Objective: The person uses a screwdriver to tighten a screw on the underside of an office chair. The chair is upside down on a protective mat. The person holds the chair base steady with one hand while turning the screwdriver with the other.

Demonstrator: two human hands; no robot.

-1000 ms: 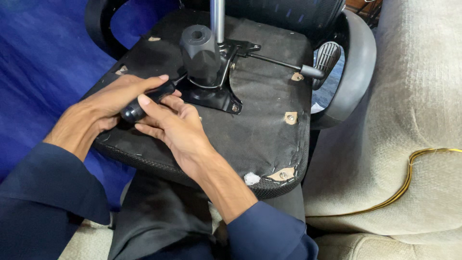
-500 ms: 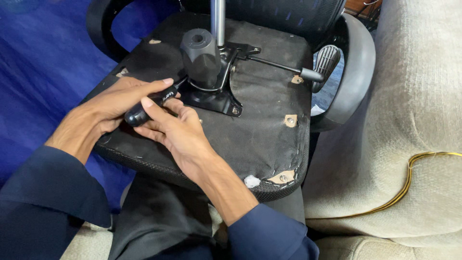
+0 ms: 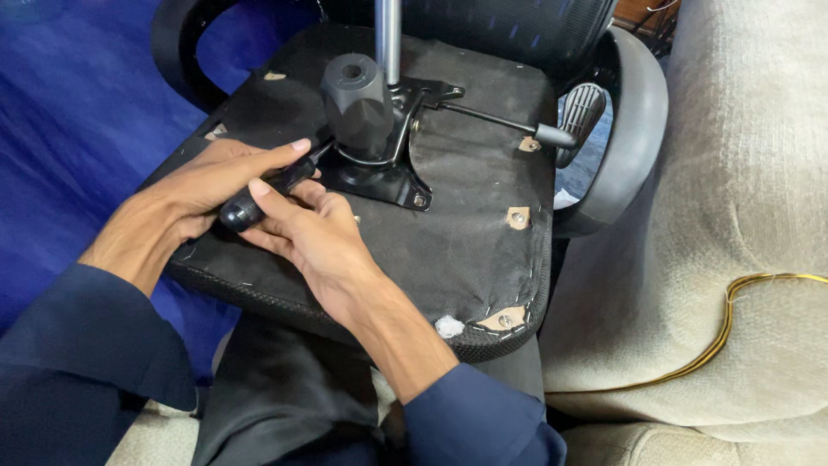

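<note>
Both hands, left hand (image 3: 207, 185) and right hand (image 3: 315, 237), stayed wrapped around the black screwdriver handle (image 3: 246, 207), barely shifted since a second ago. Tip sat at the metal mounting plate (image 3: 379, 181) under the upturned chair seat (image 3: 466, 242), so driving likely continued.

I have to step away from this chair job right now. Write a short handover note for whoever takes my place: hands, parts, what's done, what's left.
Left hand: wrapped over the shaft of the black-handled screwdriver, fingers pointing toward the mechanism.
Right hand: grip on the screwdriver's handle end.
Parts: the chair seat lies upside down across the lap. The black metal mounting plate sits at its middle, with the silver post and the lever attached.
Done: one screw shows seated in the plate's near corner.
Left: the screwdriver tip is hidden at the plate's left edge, so check that fastener. The other corners cannot be judged.
</note>
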